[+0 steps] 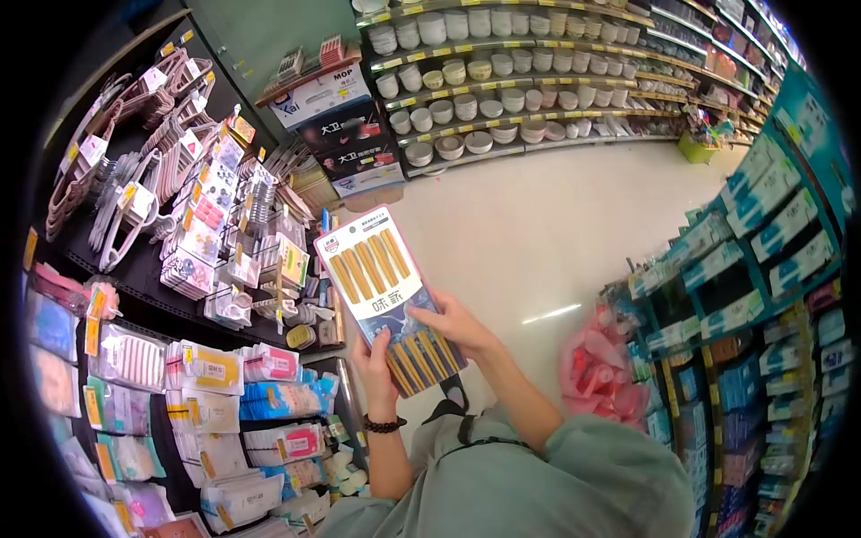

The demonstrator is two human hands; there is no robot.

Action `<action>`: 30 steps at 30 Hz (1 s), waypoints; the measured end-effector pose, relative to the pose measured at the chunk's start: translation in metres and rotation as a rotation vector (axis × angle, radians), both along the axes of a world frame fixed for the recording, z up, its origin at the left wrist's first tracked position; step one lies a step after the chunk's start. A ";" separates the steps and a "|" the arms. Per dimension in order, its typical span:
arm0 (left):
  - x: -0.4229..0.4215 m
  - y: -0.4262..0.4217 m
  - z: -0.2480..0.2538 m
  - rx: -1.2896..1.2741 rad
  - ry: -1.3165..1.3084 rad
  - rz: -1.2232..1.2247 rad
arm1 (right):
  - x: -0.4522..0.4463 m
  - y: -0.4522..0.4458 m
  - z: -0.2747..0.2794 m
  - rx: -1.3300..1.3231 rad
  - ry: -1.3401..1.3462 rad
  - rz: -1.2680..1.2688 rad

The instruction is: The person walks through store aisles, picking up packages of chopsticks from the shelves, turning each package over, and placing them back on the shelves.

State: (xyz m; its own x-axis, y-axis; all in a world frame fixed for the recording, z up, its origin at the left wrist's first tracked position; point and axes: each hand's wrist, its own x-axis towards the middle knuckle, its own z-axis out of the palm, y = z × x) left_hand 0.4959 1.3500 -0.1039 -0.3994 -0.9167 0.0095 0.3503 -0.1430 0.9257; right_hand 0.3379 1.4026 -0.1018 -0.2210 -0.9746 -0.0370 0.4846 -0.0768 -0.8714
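A pack of chopsticks (377, 278) is held up in front of my body, tilted a little, its printed face toward me. Golden-brown sticks show through its upper and lower windows. My left hand (377, 368) grips the lower left edge, thumb on the front, a dark beaded bracelet on the wrist. On the right edge, my right hand (453, 323) is closed round the pack with its thumb pressed on the blue printed part. The fingers behind the pack are hidden.
Hangers (134, 202) and hooked packs (215, 386) fill the racks at left. Bowls (466, 108) line curved shelves ahead. Stacked mop boxes (345, 134) stand at the aisle's far left. At right are pink plastic goods (596, 368) and a teal display rack (717, 269).
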 end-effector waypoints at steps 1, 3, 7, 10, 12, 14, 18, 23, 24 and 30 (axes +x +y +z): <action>-0.006 -0.006 -0.003 0.001 0.006 0.008 | -0.002 -0.007 -0.006 0.019 -0.017 0.005; -0.019 -0.026 -0.009 0.008 0.012 0.030 | -0.009 -0.029 -0.019 0.022 0.029 -0.070; -0.045 -0.093 -0.028 0.065 0.013 -0.004 | -0.037 -0.094 -0.030 0.048 0.034 -0.074; -0.061 -0.150 -0.013 0.118 0.034 -0.015 | -0.054 -0.155 -0.025 0.082 0.023 -0.092; -0.076 -0.192 -0.005 0.043 0.106 0.061 | -0.066 -0.199 -0.019 0.099 0.067 -0.074; -0.085 -0.234 -0.007 0.043 0.089 0.065 | -0.075 -0.243 -0.016 0.131 0.082 -0.046; -0.102 -0.311 -0.012 -0.006 0.066 0.101 | -0.093 -0.318 -0.014 0.121 0.121 -0.036; -0.122 -0.378 -0.004 -0.017 0.015 0.031 | -0.115 -0.383 -0.014 0.103 0.163 -0.069; -0.131 -0.387 -0.002 -0.029 0.019 0.068 | -0.121 -0.396 -0.009 0.118 0.165 -0.071; -0.158 -0.456 -0.023 -0.011 -0.038 0.120 | -0.157 -0.472 -0.018 0.126 0.089 0.033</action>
